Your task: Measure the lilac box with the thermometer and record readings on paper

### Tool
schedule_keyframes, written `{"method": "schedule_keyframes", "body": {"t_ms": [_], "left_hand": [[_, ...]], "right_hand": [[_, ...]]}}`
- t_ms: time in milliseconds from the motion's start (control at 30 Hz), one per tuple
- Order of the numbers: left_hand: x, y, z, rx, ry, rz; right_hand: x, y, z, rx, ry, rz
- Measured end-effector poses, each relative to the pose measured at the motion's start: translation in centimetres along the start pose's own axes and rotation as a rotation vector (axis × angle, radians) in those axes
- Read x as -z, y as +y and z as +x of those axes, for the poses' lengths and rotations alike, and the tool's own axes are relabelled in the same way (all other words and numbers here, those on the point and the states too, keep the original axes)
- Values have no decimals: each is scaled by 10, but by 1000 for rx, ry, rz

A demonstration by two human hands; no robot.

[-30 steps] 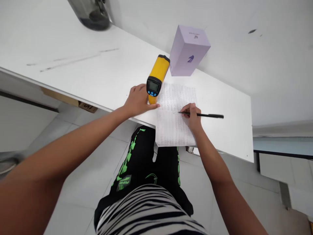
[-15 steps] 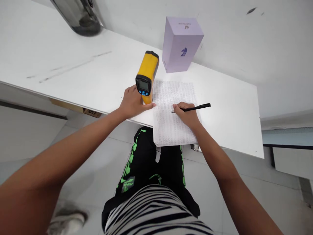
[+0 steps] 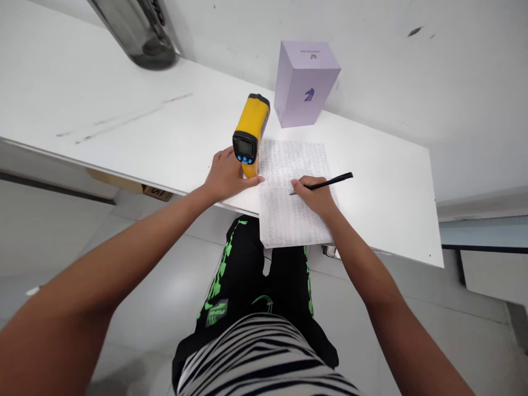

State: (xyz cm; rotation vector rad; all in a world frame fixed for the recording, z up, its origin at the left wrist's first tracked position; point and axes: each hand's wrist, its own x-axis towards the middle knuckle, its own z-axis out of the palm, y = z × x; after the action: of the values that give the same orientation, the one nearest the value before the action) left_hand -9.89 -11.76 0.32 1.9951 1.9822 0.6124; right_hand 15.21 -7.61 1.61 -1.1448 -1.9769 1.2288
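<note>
My left hand (image 3: 226, 175) rests at the table's front edge, around the handle of a yellow and black infrared thermometer (image 3: 251, 124). Its fingers go partly out of sight behind the handle, while the thumb stretches right to the edge of a sheet of paper (image 3: 284, 220). The thermometer stands upright, its small screen and blue buttons facing me. Dense rows of writing cover the sheet, and its lower part hangs past the table edge. On the sheet lies my right hand (image 3: 315, 195), closed on a black pen (image 3: 336, 180) with the tip at the paper.
Behind the paper a lilac box (image 3: 305, 96) stands against the wall. A dark see-through bottle (image 3: 150, 49) is at the back left of the white table (image 3: 388, 198). Under the table's left part, a cardboard box (image 3: 154, 192) shows.
The whole view has shifted slightly, with the table things sitting a little lower. Both hands keep their places, and the pen tip stays near the same spot on the sheet.
</note>
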Motion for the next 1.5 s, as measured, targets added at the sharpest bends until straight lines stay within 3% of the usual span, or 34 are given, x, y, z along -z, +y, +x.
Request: {"method": "schedule_keyframes", "body": {"t_ms": [433,667,1500], "left_hand": [[2,1,-1,-9,0,-13],[1,0,-1,-7,-1,-16],[0,-3,0,-18,30,-6]], "right_hand": [[-1,1,0,2,57,-37],[0,0,0,0,6,-54],[-2,3,1,-7,40,-35]]}}
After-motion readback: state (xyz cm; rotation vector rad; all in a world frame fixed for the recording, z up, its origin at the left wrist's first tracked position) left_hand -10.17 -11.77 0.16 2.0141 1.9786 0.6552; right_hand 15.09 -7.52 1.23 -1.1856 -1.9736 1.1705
